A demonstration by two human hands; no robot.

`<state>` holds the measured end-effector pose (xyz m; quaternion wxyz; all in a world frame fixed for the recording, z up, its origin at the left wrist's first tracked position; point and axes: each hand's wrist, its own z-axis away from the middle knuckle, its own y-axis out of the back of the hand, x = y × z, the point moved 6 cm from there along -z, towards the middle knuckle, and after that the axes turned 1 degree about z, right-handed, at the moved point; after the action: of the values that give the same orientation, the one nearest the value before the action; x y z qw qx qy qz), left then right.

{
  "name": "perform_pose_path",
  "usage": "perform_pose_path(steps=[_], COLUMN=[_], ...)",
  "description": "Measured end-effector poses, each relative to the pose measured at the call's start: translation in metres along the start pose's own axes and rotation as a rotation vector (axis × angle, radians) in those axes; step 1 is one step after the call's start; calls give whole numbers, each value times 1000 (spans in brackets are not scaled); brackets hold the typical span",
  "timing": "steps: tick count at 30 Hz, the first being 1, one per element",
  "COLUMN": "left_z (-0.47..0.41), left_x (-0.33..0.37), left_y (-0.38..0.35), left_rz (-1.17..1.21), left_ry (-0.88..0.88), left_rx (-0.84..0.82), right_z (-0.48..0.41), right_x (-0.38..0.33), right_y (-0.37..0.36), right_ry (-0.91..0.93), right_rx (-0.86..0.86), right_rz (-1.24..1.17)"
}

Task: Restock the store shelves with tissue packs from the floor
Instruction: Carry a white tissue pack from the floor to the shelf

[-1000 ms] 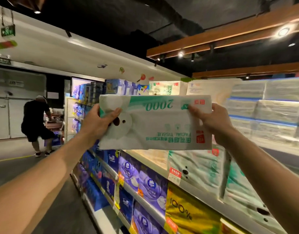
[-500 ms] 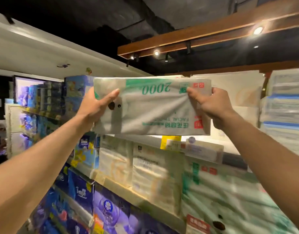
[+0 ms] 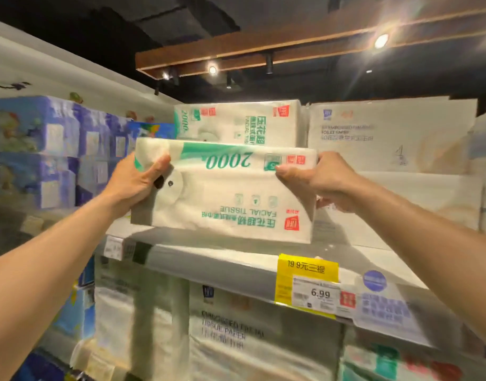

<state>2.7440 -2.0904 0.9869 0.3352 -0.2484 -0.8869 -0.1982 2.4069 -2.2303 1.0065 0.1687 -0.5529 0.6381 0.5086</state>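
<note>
I hold a white and green facial tissue pack (image 3: 225,196) upside down, its "2000" print inverted, just above the front of the top shelf (image 3: 209,259). My left hand (image 3: 134,182) grips its left end and my right hand (image 3: 318,180) grips its right end. Behind it on the same shelf stands a matching tissue pack (image 3: 236,125), upright with its print turned sideways.
White toilet paper packs (image 3: 387,136) fill the shelf to the right, blue packs (image 3: 44,149) the shelf to the left. A yellow price tag (image 3: 305,284) hangs on the shelf edge. More white packs (image 3: 236,334) stand on the shelf below. Wooden ceiling beam with spotlights overhead.
My view has turned right to face the shelf. Both hands have brought the pack lower and closer to the top shelf, in front of the matching pack.
</note>
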Motion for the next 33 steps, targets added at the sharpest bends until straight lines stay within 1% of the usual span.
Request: perform_pose_path(steps=[3, 6, 10, 15, 17, 20, 23, 30, 33], left_z=[-7, -16, -27, -37, -43, -43, -36, 18, 55], left_x=[-29, -42, -46, -51, -50, -40, -22, 41, 66], left_y=[-13, -16, -21, -31, -26, -12, -7, -13, -28], left_rz=[-58, -90, -135, -92, -134, -237, -288, -304, -264], left_ry=[46, 52, 36, 97, 113, 51, -25, -225, -260], left_rx=[-114, -196, -226, -252, -189, -112, -140, -325, -470], right_z=[-8, -13, -15, -19, -16, -2, 22, 100, 134], right_x=[7, 6, 4, 1, -3, -16, -27, -47, -57], right_y=[-18, -26, -32, -35, -34, -32, -26, -15, -5], right_ry=[-30, -28, -49, -71, -89, -68, -47, -57, -48], right_rx=[-44, -12, 52, 130, 164, 235, 296, 253, 247], right_rz=[126, 219, 324, 527, 628, 746, 769, 873, 901])
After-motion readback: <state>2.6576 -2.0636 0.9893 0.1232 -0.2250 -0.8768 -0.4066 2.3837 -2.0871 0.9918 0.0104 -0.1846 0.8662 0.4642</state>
